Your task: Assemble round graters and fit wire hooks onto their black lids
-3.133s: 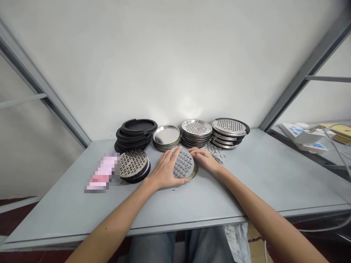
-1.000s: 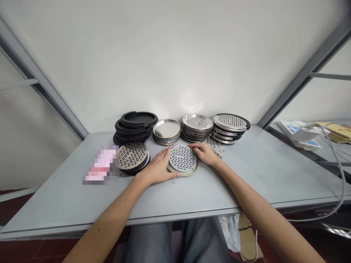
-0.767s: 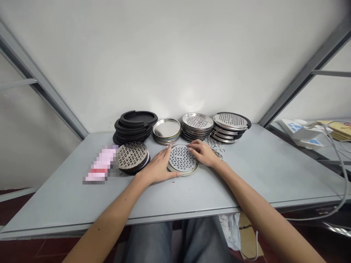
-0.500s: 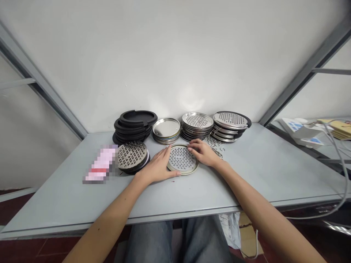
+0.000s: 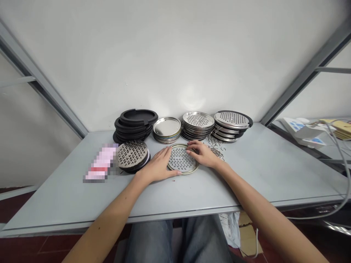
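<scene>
A round metal grater plate (image 5: 182, 159) lies flat on the table in front of me, inside a pale gold rim. My left hand (image 5: 159, 166) cups the rim's left side, its fingers at the upper left and its thumb along the near edge, holding it. Over the upper right part of the plate is my right hand (image 5: 201, 153), fingers loosely bent and a little apart, fingertips at the plate. Whether they press on it I cannot tell. Just left of my left hand sits a short stack of coarse grater discs (image 5: 133, 155) with dark pieces below.
Along the wall stand stacks of black rings (image 5: 137, 126), plain metal discs (image 5: 167, 128), grater discs (image 5: 197, 124) and black-edged grater discs (image 5: 233, 122). Small metal rings (image 5: 218, 148) lie loose beyond my right hand. A blurred pink item (image 5: 101, 162) is at left. A white cable (image 5: 342, 175) hangs at right.
My right hand's fingers have shifted slightly inward over the plate and bent more. My left hand and the plate stay in place. The view has shifted very slightly.
</scene>
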`<state>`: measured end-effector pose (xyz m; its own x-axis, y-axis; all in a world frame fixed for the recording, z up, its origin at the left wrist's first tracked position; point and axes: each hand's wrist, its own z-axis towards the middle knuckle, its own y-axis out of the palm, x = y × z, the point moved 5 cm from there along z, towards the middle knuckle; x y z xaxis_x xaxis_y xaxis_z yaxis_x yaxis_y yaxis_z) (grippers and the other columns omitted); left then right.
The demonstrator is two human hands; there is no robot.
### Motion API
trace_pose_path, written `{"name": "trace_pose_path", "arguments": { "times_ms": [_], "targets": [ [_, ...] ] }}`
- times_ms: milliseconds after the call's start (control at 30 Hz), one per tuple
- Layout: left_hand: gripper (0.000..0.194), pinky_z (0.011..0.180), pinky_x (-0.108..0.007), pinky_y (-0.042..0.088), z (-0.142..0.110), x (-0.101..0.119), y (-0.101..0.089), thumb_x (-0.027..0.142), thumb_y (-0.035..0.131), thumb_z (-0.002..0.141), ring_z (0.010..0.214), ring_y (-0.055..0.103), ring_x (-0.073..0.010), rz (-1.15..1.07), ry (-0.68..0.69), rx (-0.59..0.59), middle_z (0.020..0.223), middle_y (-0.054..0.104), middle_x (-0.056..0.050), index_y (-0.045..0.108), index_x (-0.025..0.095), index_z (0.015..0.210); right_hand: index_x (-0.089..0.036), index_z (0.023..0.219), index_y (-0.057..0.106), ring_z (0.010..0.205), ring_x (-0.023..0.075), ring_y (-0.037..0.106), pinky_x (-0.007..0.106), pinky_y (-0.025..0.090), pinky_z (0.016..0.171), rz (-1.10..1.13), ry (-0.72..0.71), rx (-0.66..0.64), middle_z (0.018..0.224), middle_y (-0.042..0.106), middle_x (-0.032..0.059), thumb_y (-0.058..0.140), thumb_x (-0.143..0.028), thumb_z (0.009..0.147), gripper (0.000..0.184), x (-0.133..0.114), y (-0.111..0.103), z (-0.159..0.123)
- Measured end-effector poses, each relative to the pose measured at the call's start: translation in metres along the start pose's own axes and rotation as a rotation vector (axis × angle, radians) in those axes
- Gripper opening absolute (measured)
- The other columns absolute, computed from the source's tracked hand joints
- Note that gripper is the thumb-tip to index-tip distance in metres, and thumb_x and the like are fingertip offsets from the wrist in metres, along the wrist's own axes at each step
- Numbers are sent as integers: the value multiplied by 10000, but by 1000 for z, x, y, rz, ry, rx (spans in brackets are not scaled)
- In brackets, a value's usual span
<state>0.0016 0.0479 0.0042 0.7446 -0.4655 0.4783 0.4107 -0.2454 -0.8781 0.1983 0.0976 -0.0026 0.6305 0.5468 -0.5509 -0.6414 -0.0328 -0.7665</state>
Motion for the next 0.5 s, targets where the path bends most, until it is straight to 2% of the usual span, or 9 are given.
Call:
{"name": "trace_pose_path", "arguments": {
  "times_ms": [300,500],
  "targets": [
    [1016,1170,-433,200,0,1,0,661,590,741,1443,147,-300,6,4,-6,1565,151,-156,161,135,1497,-182,992,711,1068,254,587,423,458,958,-37,-35,-6,1168,588,134,589,-324,845,238,0,1,-1],
    [1036,1175,-415,190,-1,0,0,692,552,748,1448,133,-287,36,-8,-24,1571,130,-145,134,119,1503,-194,891,723,997,239,612,408,474,916,-41,-8,39,1114,614,117,610,-283,820,160,1,-2,0]
  ]
}}
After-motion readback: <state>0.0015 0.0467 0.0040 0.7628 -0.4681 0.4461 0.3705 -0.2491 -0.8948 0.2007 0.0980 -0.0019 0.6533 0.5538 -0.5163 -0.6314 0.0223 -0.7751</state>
